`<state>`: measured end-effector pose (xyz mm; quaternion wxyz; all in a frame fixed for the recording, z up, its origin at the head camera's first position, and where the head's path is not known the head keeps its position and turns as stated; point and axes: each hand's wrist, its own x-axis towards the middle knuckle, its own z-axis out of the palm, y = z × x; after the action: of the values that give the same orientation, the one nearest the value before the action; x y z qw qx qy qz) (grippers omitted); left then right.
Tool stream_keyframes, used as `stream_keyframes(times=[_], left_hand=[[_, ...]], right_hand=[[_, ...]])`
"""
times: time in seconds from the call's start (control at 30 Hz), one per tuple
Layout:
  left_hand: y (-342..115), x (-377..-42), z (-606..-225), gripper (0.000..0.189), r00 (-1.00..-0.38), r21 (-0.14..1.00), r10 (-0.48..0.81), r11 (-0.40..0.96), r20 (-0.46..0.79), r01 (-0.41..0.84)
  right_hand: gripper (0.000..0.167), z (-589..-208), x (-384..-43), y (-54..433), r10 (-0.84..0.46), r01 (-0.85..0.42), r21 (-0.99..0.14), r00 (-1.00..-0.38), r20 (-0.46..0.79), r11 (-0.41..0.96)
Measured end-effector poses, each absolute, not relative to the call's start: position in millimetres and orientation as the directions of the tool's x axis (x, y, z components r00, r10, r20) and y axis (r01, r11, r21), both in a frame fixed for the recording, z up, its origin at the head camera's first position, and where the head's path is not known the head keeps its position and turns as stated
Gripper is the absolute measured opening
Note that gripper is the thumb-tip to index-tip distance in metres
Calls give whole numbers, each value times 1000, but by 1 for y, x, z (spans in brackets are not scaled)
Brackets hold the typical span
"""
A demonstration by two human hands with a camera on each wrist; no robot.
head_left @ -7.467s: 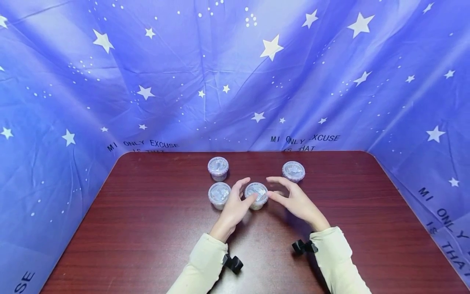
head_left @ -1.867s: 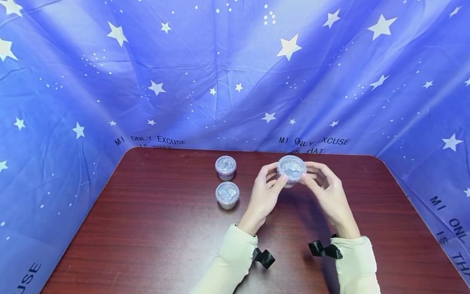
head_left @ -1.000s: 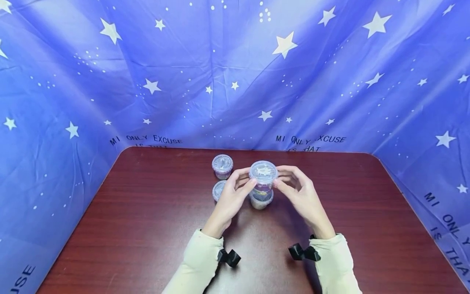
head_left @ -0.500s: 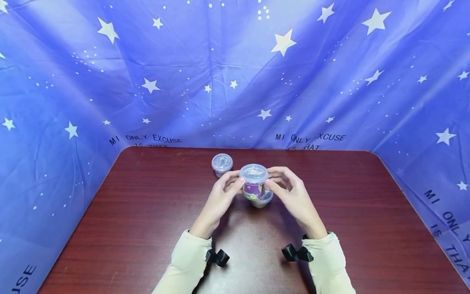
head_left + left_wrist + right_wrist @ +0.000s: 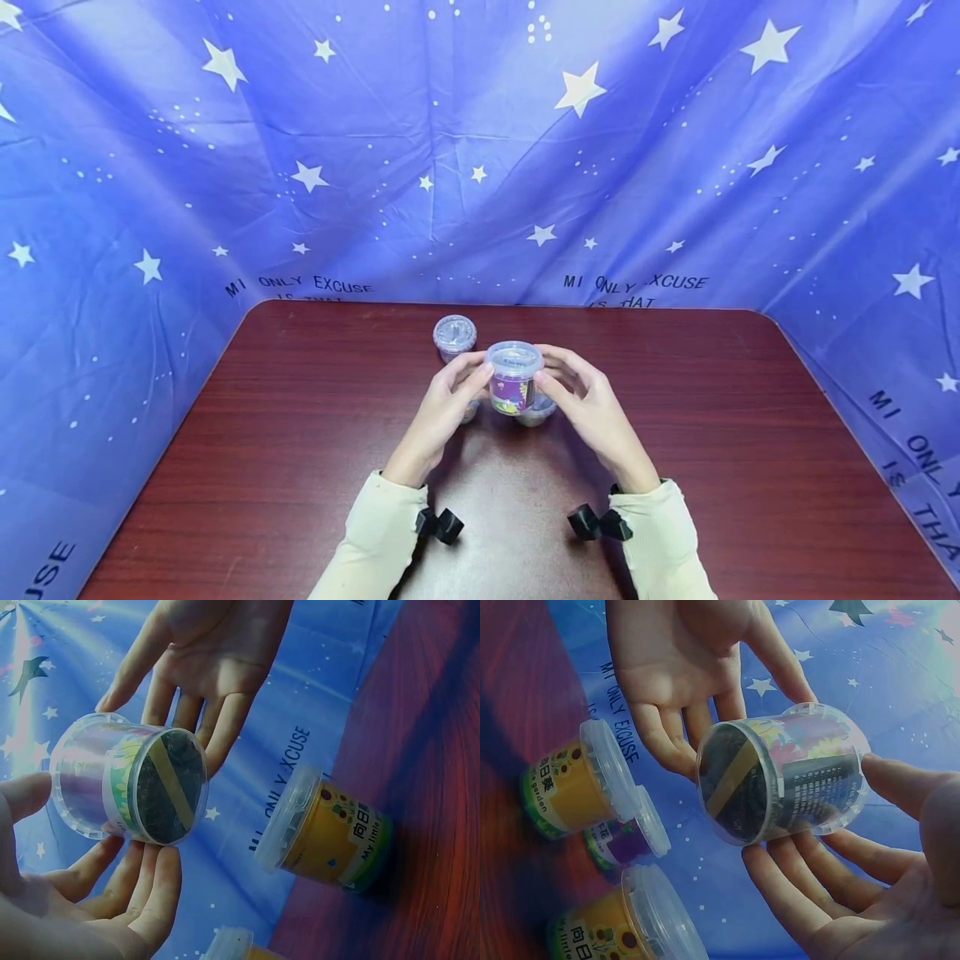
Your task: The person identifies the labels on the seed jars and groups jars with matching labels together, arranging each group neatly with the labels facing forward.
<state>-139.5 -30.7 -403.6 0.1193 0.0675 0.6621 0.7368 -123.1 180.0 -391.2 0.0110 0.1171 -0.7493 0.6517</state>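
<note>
Between both hands is a small round plastic tub [image 5: 512,383] with a clear lid and a purple flower label, raised off the table. My left hand [image 5: 442,408] grips its left side and my right hand [image 5: 588,400] its right, thumbs toward me and fingers behind. In the left wrist view, the tub's see-through base [image 5: 172,787] shows dark contents and a tan strip. Printed text is on the label [image 5: 817,780] in the right wrist view. Right behind the held tub stands another lidded tub [image 5: 536,412], partly covered. One more tub [image 5: 471,412] is mostly hidden by my left hand.
Farther back on the dark red wooden table [image 5: 315,433] stands a lidded tub [image 5: 454,335]. The right wrist view shows two yellow sunflower-label tubs, one nearer [image 5: 600,922] and one above it [image 5: 570,787], with a purple-label tub [image 5: 619,841] between. A blue star-print cloth [image 5: 360,150] hangs behind.
The hands went from the middle tub to the back-right one, lifted it, and carried it left and toward me. Over the last half second it has sunk slightly and shifted a little left.
</note>
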Motion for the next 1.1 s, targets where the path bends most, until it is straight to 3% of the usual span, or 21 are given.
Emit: stream_keyframes(times=[0.53,0.77,1.1], left_hand=[[-27,-136,-400,40,-962,994,265,-76,-59,-82],[-25,-136,-402,40,-962,998,273,-55,13,-2],[-29,-137,-403,43,-945,991,328,-125,-13,-57]], right_hand=[[42,-392,-121,170,-167,-156,-984,-976,141,84],[41,-393,-121,165,-136,-159,-981,-980,144,108],[34,-394,-121,170,-172,-201,-975,-968,183,91]])
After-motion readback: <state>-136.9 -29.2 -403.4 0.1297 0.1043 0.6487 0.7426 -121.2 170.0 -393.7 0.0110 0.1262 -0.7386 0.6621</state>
